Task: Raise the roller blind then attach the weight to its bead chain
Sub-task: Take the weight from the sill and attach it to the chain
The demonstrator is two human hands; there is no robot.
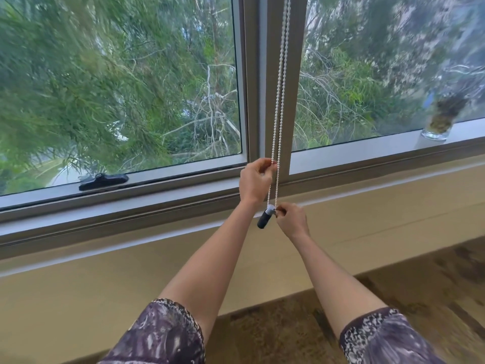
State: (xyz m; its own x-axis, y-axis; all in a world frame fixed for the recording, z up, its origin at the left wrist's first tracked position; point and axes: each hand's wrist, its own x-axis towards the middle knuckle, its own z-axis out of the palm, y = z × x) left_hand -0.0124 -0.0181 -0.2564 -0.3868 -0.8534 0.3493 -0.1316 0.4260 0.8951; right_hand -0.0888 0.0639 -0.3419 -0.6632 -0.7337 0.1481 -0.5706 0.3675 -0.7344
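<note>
A white bead chain (pixel 280 82) hangs in a double strand down the window's centre post. My left hand (pixel 255 181) pinches the left strand just above sill height. At the bottom of the loop hangs a dark cylindrical weight (pixel 264 218) with a silvery top, tilted to the left. My right hand (pixel 292 219) grips the weight's top where the chain meets it. The roller blind itself is out of view above the frame; both panes are uncovered.
A black window latch (pixel 103 180) lies on the left sash's lower rail. A glass vase with dried plant matter (pixel 437 126) stands on the sill at the right. Below the grey window frame (pixel 131 206) is a beige wall, then patterned brown flooring (pixel 288 332).
</note>
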